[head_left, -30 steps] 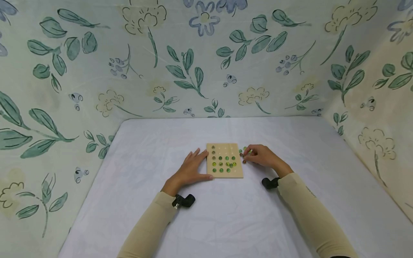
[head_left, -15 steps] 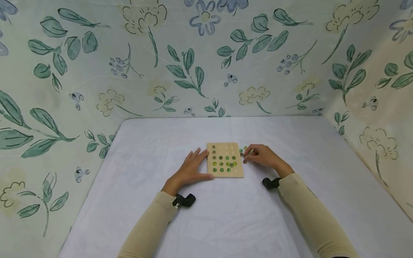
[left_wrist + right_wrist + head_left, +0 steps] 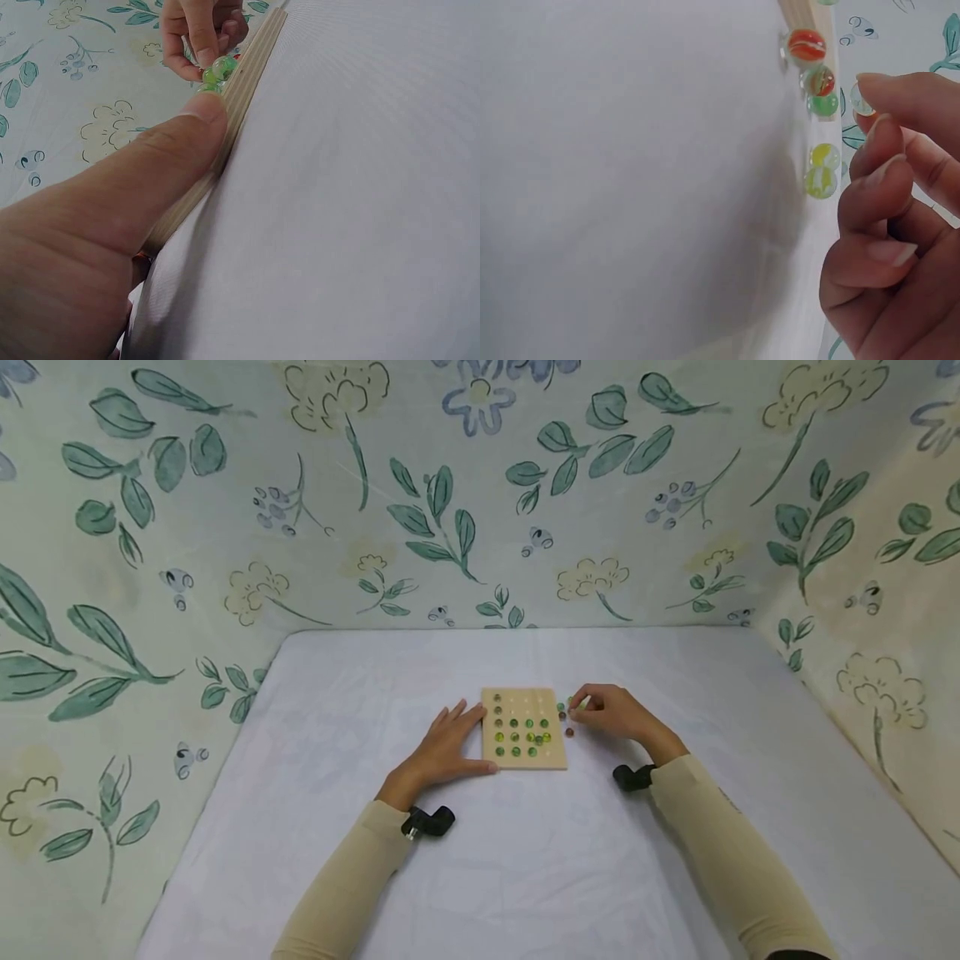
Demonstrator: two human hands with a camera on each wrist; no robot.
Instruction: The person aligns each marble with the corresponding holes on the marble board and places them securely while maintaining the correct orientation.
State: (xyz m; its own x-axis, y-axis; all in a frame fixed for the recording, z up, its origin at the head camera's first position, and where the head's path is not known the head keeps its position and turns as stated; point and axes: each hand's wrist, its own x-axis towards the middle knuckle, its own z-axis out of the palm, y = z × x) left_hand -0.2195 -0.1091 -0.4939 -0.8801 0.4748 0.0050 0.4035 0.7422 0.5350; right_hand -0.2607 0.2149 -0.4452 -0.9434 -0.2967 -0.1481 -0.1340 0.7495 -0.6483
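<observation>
Between thumb and finger, my right hand [image 3: 618, 714] pinches a small clear glass marble [image 3: 861, 97], just beside the right edge of a square board of pale wood [image 3: 532, 700], which lies on the white cloth [image 3: 525, 860]. Loose red, green and yellow glass marbles [image 3: 808, 45] lie near. With fingers spread, my left hand [image 3: 442, 750] touches the board's left side; green and brownish marbles [image 3: 513, 737] sit on the board.
</observation>
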